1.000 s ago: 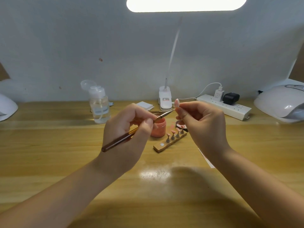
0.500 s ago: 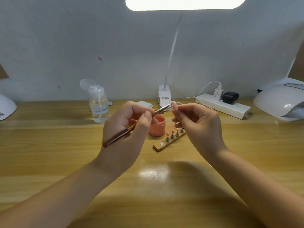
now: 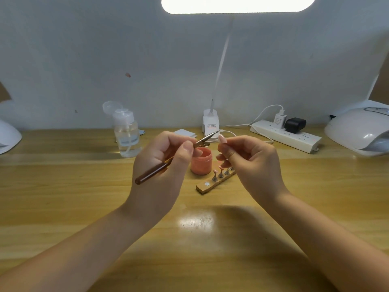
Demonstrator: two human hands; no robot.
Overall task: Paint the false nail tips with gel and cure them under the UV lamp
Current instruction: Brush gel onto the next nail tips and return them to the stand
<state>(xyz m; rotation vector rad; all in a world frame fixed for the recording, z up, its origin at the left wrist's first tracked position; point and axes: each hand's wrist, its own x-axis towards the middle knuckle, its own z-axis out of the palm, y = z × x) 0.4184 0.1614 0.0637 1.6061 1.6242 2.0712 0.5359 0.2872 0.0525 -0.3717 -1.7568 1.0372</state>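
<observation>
Above the desk (image 3: 63, 207), both hands are working close together: the left hand (image 3: 162, 165) is pinching a brown-handled brush (image 3: 160, 169), its long axis slanting up and rightward, tip almost touching the nail tip (image 3: 222, 139) that the right hand (image 3: 250, 163) is pinching upright. Below them an orange gel jar (image 3: 201, 163) is standing beside a wooden holder (image 3: 214, 183) carrying more tips. Farther right, the UV lamp (image 3: 357, 129) is waiting nearer the right hand. Red print on the desk lamp's base (image 3: 211, 125) is too small to read.
</observation>
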